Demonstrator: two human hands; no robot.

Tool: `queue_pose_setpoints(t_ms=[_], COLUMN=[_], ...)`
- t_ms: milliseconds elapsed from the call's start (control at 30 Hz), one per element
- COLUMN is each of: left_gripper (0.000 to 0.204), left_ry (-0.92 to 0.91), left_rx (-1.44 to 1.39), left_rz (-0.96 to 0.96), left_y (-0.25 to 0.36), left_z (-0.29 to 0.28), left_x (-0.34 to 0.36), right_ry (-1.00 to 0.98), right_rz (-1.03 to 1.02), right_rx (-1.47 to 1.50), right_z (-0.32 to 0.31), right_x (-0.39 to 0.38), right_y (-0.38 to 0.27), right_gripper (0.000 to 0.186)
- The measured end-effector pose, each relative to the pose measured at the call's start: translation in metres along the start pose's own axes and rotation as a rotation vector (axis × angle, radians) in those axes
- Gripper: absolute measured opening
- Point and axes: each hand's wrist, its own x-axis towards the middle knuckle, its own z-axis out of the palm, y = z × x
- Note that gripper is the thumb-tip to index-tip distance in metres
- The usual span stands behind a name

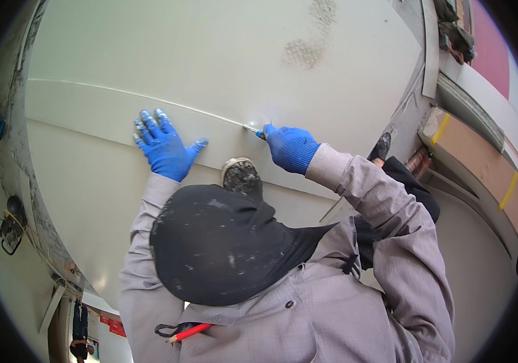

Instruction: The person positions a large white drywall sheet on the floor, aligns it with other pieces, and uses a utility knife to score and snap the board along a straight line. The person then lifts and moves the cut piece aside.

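My left hand (pixel 165 148), in a blue glove with worn, pale fingertips, lies flat with spread fingers on a large pale panel (pixel 150 42). My right hand (pixel 292 148), gloved in blue too, is closed around a utility knife (pixel 260 134) with a bit of bright blue on it. Its blade touches the panel surface. A thin, bright line (pixel 132 94) runs across the panel from the left side and ends at the blade. Both hands are on the near side of this line, well apart. Most of the knife's handle is hidden inside the right hand.
My black, dusty shoe (pixel 242 175) rests by the panel's near edge. Grey rough smudges (pixel 302 54) mark the panel farther off. Boards and a long box with yellow tape (pixel 477 157) stand at the right. A dark power tool (pixel 14 224) with a cord lies at the left.
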Motion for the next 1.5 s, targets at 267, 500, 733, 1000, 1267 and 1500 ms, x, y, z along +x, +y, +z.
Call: queue_pose_setpoints(t_ms=[267, 500, 733, 1000, 1267, 1500], left_gripper=[0.131, 0.128, 0.126, 0.123, 0.120, 0.120], left_ry=[0.032, 0.072, 0.065, 0.091, 0.132, 0.111], left_rx=[0.064, 0.059, 0.066, 0.082, 0.078, 0.062], left_rz=[0.002, 0.046, 0.022, 0.027, 0.057, 0.021], left_y=[0.002, -0.001, -0.002, -0.012, -0.017, -0.010], left_z=[0.007, 0.016, 0.019, 0.030, 0.035, 0.028], left_x=[0.001, 0.008, 0.006, 0.008, 0.010, 0.007], right_ry=[-0.014, 0.047, 0.045, -0.003, -0.059, -0.007], right_rz=[0.075, 0.106, 0.139, 0.200, 0.267, 0.274], right_rx=[0.021, 0.002, -0.008, -0.016, -0.060, -0.141], right_z=[0.022, 0.051, 0.071, 0.083, 0.102, 0.113], right_x=[-0.060, -0.107, -0.149, -0.189, -0.230, -0.235], right_y=[0.061, 0.114, 0.159, 0.202, 0.249, 0.257], right_gripper=[0.019, 0.019, 0.018, 0.019, 0.018, 0.016])
